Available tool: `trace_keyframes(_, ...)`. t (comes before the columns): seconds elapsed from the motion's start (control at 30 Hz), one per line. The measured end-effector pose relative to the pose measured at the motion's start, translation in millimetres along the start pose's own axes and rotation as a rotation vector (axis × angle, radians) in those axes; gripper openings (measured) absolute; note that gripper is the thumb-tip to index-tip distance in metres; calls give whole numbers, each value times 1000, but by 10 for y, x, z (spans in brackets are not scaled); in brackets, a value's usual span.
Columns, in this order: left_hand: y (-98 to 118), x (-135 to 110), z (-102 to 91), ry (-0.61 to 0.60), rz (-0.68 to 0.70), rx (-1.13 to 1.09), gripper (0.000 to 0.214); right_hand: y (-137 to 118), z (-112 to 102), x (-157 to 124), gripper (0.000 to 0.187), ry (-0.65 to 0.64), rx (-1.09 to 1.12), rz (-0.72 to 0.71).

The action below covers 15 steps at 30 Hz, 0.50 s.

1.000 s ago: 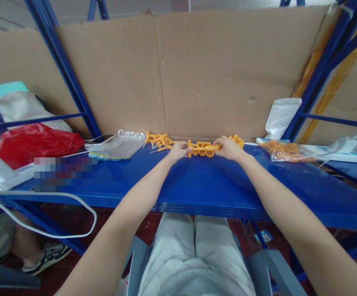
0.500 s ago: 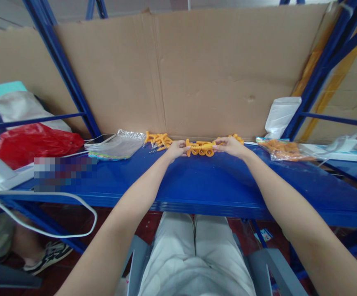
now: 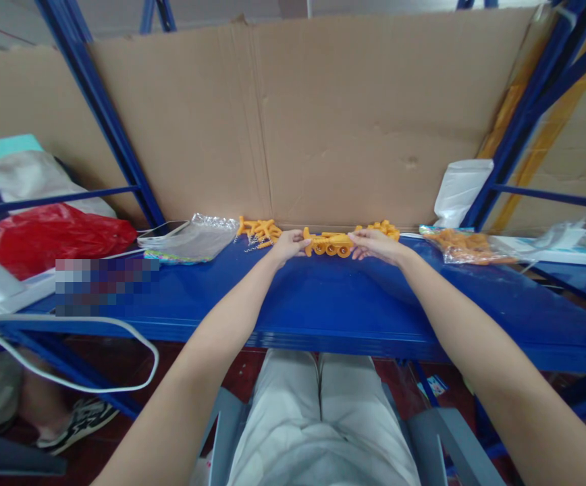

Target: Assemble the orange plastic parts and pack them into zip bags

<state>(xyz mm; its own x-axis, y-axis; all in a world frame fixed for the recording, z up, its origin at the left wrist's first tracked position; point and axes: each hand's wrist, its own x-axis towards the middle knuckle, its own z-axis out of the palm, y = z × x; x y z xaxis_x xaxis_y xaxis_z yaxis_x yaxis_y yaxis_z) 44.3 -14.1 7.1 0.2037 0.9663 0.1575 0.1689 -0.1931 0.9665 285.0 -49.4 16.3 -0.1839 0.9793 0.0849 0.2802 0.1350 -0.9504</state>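
Note:
On the blue table lies a small row of yellow plastic pieces [image 3: 331, 244] with round, hollow ends facing me. My left hand [image 3: 290, 247] is closed at the row's left end, its fingertips on an upright yellow handle-like piece [image 3: 308, 241]. At the right end, the thumb and fingers of my right hand [image 3: 378, 245] close around the edge of the yellow pieces. Left of my left hand is a heap of yellow corkscrews [image 3: 257, 229] with metal spirals. Behind my right hand sits a pile of yellow plastic parts [image 3: 387, 228], partly hidden by it.
A clear plastic bag [image 3: 206, 237] and a phone-like flat object [image 3: 169, 231] lie left. To the right is a bag of orange parts [image 3: 462, 244]. A cardboard wall [image 3: 343, 121] stands behind the blue table [image 3: 313, 304]. A white cable [image 3: 154, 351] hangs off the left side.
My right hand has turned a little, its fingers lower at the row's end, and more of the pile behind it shows. My left hand has hardly moved.

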Motion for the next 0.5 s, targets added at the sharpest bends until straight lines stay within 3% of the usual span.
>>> trace_keyframes(0.17,-12,7,8,-4,11,-12,9,-9,-37,-18,22,-4,-38,-18)
trace_keyframes(0.33,-22,14,4,-24,21,-32,10,-3,-11,-20,47,-5,-173,4)
trace_keyframes(0.5,-35,27,-8,-36,29,-39,12,13,10,-7,59,6,-231,10)
